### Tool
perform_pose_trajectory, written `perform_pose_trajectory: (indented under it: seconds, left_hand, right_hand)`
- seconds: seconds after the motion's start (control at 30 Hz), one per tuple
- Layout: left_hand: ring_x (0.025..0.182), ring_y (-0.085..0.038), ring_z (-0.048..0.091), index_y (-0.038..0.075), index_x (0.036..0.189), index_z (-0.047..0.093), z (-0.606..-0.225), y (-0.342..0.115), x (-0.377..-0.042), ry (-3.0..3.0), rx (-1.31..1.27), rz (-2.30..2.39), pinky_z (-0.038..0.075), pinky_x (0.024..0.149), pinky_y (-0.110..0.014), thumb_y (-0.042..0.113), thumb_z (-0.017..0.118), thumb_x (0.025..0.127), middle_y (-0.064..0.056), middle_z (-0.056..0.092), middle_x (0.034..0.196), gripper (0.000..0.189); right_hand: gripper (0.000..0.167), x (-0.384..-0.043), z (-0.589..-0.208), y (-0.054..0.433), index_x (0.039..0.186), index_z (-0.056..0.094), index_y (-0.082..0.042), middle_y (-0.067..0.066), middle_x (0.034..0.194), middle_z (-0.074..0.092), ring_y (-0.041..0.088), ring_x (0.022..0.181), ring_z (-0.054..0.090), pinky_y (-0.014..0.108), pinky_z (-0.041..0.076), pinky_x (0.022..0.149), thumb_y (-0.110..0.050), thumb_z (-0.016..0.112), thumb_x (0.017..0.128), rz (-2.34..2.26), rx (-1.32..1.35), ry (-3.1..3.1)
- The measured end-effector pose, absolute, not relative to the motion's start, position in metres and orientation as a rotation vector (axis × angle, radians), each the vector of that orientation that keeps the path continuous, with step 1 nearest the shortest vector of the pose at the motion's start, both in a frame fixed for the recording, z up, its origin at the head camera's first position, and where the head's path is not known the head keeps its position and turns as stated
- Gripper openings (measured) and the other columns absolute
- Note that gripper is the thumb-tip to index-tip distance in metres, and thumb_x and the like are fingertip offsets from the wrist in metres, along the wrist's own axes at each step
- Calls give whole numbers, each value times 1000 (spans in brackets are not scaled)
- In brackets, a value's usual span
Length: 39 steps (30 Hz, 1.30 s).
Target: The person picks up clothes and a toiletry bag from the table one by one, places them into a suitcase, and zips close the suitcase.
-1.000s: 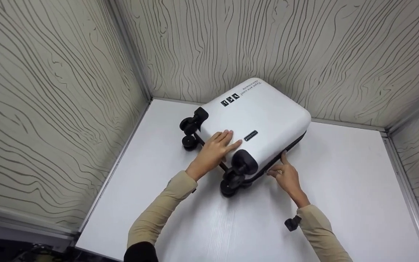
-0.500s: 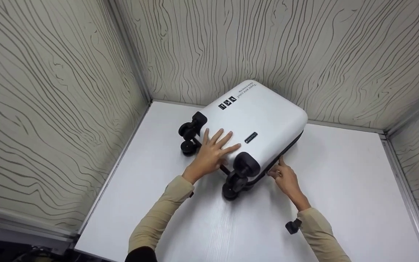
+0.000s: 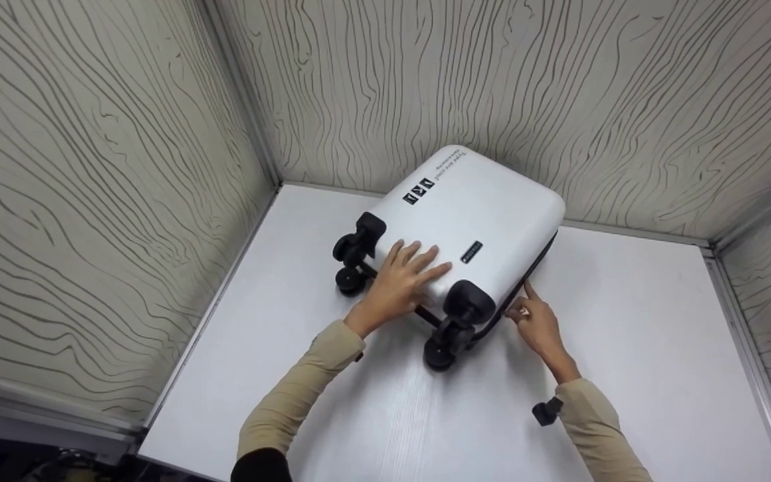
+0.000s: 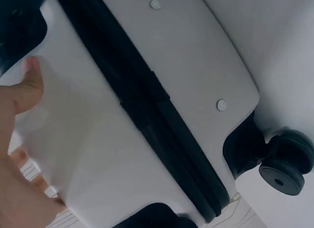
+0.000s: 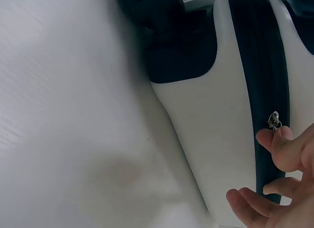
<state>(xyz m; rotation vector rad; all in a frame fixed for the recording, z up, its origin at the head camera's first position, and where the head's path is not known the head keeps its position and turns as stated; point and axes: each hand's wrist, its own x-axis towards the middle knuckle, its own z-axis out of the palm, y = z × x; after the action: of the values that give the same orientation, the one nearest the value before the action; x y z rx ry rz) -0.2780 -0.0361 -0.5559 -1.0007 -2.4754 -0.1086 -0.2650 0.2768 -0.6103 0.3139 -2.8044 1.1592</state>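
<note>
A white hard-shell suitcase (image 3: 492, 207) lies on its broad side on the white table, its black wheels (image 3: 451, 333) facing me. My left hand (image 3: 399, 281) rests with spread fingers over the wheel-end edge of its upper shell, between the wheels. In the left wrist view, the black zipper band (image 4: 147, 102) runs across the suitcase's end. At the suitcase's right side my right hand (image 3: 538, 326) pinches a small silver zipper pull (image 5: 274, 121) between thumb and index finger. Its other fingers lie against the side, across the zipper band. The suitcase's underside is hidden.
The white table (image 3: 646, 348) has wood-grain patterned panels behind it and at both sides. The suitcase's far corner is near the back panel (image 3: 492, 80). A small black device (image 3: 546, 410) sticks out from the right sleeve.
The suitcase has turned slightly, its near wheel shifting right. My left hand has spread its fingers and stays on the shell. My right hand moves a little along with the side, still at the zipper.
</note>
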Motion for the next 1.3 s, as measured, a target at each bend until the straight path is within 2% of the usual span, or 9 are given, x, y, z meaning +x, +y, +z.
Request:
perform_pose_trajectory:
  seconds: [0.2, 0.3, 0.4, 0.5, 0.67, 0.83, 1.03, 1.13, 1.3]
  left_hand:
    - [139, -38, 33, 30, 147, 49, -554, -42, -281, -2493, -1020, -176, 23, 115, -49, 7, 76, 82, -25, 35, 152, 74]
    - [138, -43, 33, 33, 147, 48, -553, -41, -281, -2492, -1012, -150, 25, 114, -48, 9, 77, 83, -34, 33, 148, 74]
    - [133, -44, 38, 37, 148, 47, -551, -39, -281, -2484, -991, -78, 28, 113, -49, 18, 78, 84, -35, 37, 145, 74]
    - [130, -43, 40, 40, 149, 44, -548, -34, -282, -2499, -974, -10, 25, 114, -53, 25, 79, 83, -33, 40, 143, 77]
    - [125, -39, 45, 39, 150, 43, -546, -28, -281, -2522, -972, 22, 20, 112, -62, 33, 78, 83, -30, 44, 142, 76]
    - [128, -37, 44, 36, 145, 50, -546, -29, -281, -2505, -975, -46, 26, 110, -60, 45, 74, 83, -22, 48, 141, 67]
    - [140, -51, 27, 33, 148, 48, -549, -36, -280, -2532, -934, -90, 19, 113, -61, 56, 64, 88, -26, 41, 148, 66]
    - [138, -51, 30, 31, 150, 45, -553, -36, -279, -2514, -887, -44, 22, 114, -57, 61, 59, 88, -33, 38, 146, 69]
    - [134, -49, 39, 32, 146, 50, -557, -32, -280, -2441, -853, 21, 29, 111, -56, 64, 61, 85, -32, 45, 141, 70]
  right_hand:
    - [6, -256, -612, 274, 85, 70, 3, 32, 129, 57, 39, 86, 66, 47, 51, 74, 1, 67, 90, 1175, 247, -2791]
    - [6, -255, -614, 274, 85, 68, 3, 29, 112, 66, 31, 79, 62, 39, 47, 67, 3, 65, 90, 1202, 246, -2790]
    - [7, -260, -615, 274, 86, 67, 2, 22, 94, 69, 32, 82, 64, 40, 49, 69, 5, 63, 90, 1226, 274, -2780]
    - [6, -265, -615, 277, 87, 65, 4, 23, 99, 68, 38, 94, 65, 47, 50, 77, 7, 61, 91, 1252, 298, -2783]
    - [18, -273, -613, 289, 109, 64, 11, 29, 113, 63, 42, 103, 62, 50, 49, 83, 8, 56, 93, 1249, 333, -2803]
    - [6, -270, -613, 294, 92, 64, 4, 28, 133, 55, 43, 104, 64, 50, 52, 81, 3, 59, 95, 1216, 315, -2807]
    - [8, -257, -616, 285, 92, 66, 5, 31, 124, 60, 46, 100, 65, 55, 53, 80, 1, 60, 95, 1189, 332, -2754]
    - [6, -254, -618, 280, 90, 62, 5, 33, 125, 58, 47, 101, 64, 55, 53, 82, 2, 60, 95, 1196, 355, -2730]
    - [6, -256, -618, 281, 91, 59, 4, 32, 116, 63, 44, 96, 64, 54, 51, 79, 2, 57, 97, 1199, 333, -2737]
